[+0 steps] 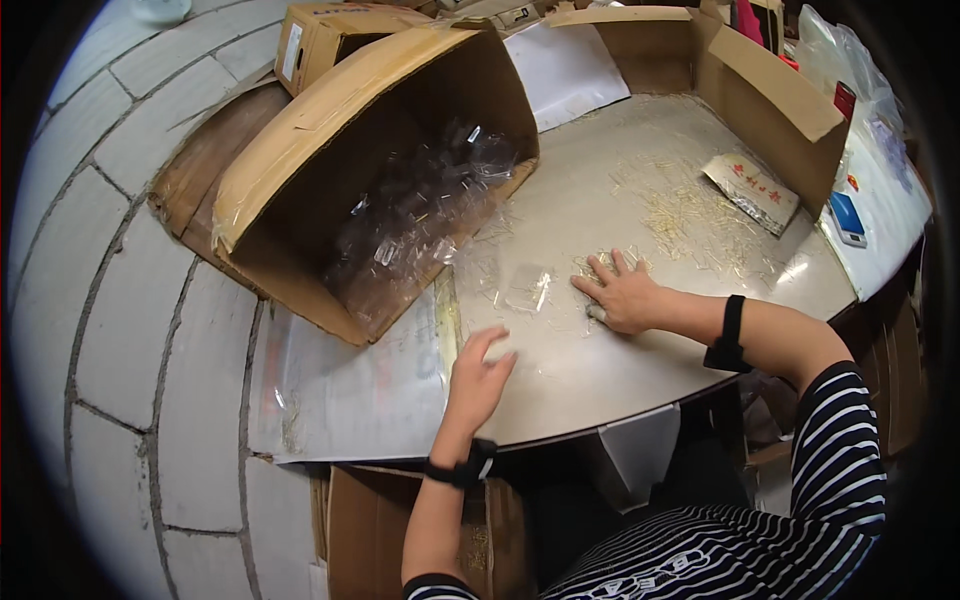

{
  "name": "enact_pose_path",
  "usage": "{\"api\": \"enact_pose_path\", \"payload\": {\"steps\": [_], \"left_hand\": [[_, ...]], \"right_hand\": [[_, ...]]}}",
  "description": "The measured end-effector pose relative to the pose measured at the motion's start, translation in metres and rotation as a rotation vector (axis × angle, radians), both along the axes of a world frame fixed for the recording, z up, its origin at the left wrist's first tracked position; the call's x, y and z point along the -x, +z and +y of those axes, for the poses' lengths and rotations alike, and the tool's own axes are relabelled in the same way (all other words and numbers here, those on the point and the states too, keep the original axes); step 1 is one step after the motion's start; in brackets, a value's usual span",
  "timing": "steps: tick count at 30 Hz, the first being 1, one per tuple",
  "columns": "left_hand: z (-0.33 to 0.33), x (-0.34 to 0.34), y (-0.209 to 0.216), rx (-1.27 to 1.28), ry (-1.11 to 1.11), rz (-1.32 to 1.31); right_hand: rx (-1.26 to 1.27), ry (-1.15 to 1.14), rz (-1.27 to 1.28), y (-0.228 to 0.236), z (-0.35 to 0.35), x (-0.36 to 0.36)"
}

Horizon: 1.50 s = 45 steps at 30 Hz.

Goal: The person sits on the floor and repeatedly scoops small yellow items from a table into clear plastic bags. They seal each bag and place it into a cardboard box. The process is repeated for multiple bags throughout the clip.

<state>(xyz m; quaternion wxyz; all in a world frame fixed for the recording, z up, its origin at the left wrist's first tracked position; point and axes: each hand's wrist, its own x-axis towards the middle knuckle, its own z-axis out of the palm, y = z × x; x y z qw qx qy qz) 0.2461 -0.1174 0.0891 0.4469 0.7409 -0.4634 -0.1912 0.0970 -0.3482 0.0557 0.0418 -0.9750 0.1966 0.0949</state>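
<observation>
My right hand (625, 298) lies on the table with its fingers spread, palm down on some thin gold-coloured pin-like pieces. Many more of these thin pieces (690, 222) are strewn over the tabletop beyond it. Close to the fingertips, on the left, is a small clear plastic box (530, 288). My left hand (478, 385) hovers by the near left part of the table, thumb and fingers apart, slightly blurred, with nothing visible in it. Ahead of it, a large cardboard box (345, 100) tipped on its side holds several clear plastic boxes (430, 205).
Cardboard walls (770, 85) border the tabletop (560, 390) at the far right. A flat printed carton piece (750, 190) lies beside the thin pieces. At the right edge sits a small blue-and-white device (846, 218). An open cardboard box (375, 540) stands below the table.
</observation>
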Motion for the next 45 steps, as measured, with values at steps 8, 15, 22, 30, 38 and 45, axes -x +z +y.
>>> {"api": "enact_pose_path", "payload": {"steps": [8,15,22,30,38,45], "left_hand": [[-0.073,-0.028,-0.024,-0.172,-0.065,-0.342],[-0.110,-0.047,-0.043,-0.246,-0.209,-0.577],[-0.100,-0.048,-0.021,-0.252,-0.428,-0.562],[-0.075,-0.044,-0.017,-0.315,-0.514,-0.417],[-0.075,-0.042,-0.014,-0.273,-0.437,-0.373],[-0.082,0.017,0.022,-0.008,-0.214,-0.524]], "right_hand": [[-0.172,0.047,-0.305,0.046,-0.049,0.019],[0.055,-0.162,-0.288,0.041,-0.197,-0.086],[0.351,-0.077,-0.506,-0.007,-0.280,-0.206],[0.296,0.022,-0.247,-0.018,-0.310,-0.233],[0.114,0.239,-0.222,0.004,-0.214,-0.084],[0.109,0.363,-0.151,0.024,-0.092,0.014]]}}
